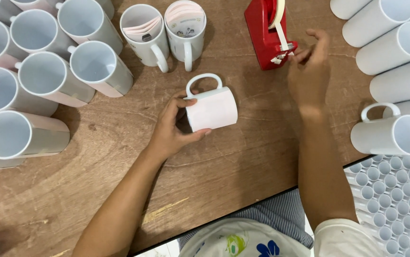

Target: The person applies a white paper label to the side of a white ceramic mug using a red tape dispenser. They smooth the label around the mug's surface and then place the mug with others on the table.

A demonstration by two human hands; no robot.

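My left hand (pixel 174 128) gripped the paper-wrapped white mug (pixel 211 107) lying on its side mid-tabletop (pixel 224 176) while my right hand (pixel 309 71) pinched the tape end at the red tape dispenser (pixel 267 33), so tearing a strip cleanly probably came next.

The left hand (pixel 174 127) lies palm-down, wrist low, its thumb and fingers spread and curled in a grip, the forearm running back toward the body at a slant. The right hand (pixel 308 71) reaches farther forward, back of the hand up, fingertips pinched together, forearm nearly straight out.
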